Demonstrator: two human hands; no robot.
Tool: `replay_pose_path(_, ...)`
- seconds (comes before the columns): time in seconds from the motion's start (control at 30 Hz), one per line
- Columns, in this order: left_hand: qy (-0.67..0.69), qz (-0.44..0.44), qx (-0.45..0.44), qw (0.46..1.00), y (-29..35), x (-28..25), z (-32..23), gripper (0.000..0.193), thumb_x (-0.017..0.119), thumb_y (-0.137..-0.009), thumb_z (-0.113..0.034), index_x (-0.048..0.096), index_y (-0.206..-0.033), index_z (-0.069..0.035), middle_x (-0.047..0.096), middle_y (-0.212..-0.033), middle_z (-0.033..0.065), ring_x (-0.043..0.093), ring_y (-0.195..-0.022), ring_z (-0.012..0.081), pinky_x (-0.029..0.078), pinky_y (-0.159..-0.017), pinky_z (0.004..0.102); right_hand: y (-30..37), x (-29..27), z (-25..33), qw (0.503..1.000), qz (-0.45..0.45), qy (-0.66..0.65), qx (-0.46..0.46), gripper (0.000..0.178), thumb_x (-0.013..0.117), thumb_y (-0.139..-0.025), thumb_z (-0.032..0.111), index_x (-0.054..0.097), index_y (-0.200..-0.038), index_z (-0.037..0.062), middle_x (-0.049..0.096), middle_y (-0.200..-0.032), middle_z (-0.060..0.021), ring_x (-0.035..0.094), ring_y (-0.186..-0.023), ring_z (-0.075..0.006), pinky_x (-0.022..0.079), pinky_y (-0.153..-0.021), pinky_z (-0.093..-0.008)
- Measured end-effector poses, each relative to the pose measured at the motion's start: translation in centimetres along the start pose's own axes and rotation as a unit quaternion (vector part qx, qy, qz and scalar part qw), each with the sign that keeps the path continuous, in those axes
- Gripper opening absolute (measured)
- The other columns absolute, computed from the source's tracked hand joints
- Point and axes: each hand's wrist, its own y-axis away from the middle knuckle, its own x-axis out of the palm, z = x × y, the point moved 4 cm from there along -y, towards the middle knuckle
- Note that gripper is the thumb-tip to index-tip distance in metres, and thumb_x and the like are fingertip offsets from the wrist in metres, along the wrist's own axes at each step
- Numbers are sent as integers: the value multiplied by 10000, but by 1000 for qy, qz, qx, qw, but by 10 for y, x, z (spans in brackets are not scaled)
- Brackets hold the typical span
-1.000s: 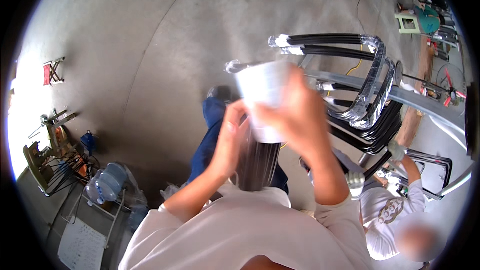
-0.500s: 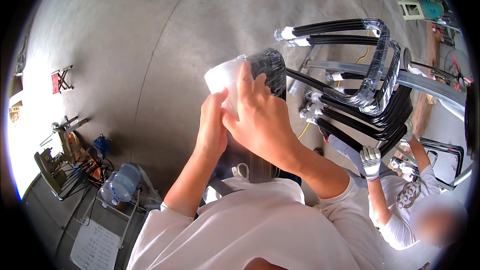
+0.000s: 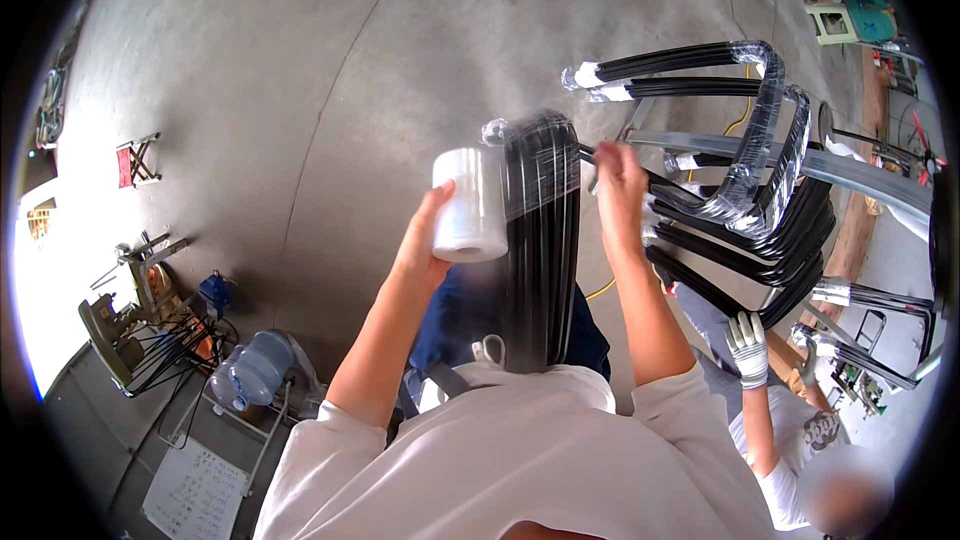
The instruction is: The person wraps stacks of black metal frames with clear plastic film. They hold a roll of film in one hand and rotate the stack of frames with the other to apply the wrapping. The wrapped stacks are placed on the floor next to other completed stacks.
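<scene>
Left hand (image 3: 425, 240) curls round film roll (image 3: 468, 208); right hand (image 3: 621, 185) half-curled, grip unclear — black tube bundle (image 3: 540, 280) wrapped at far end, near length looks bare.

The person wears a loose white cloth shirt (image 3: 520, 450) with short sleeves (image 3: 672, 395) and soft folds across the front, dark blue trousers (image 3: 450, 315) and a dark grey strap (image 3: 447, 379) near the waist, left hand (image 3: 426, 240) and right hand (image 3: 622, 192) bare.
</scene>
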Motion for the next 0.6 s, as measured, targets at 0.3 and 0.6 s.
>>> replay_pose_path(0.3,-37,158,-25,986,-63,4,97,452,549,-830,-349,514,-1109,6,581,-1010,70,550,-909,147,440,-800,292,85,34,-46,782,315,-375,386,339,560,-821,320,583,-1008,38,611,-836,-55,596,-693,-119,509,-578,-231)
replay_pose_path(0.6,-415,-7,333,847,-43,46,71,318,472,-879,-195,469,-1117,17,412,-1163,187,397,-1078,288,316,-943,361,35,-44,-77,893,172,-260,326,360,638,-725,265,569,-981,21,597,-874,-59,547,-839,-128,429,-746,-296)
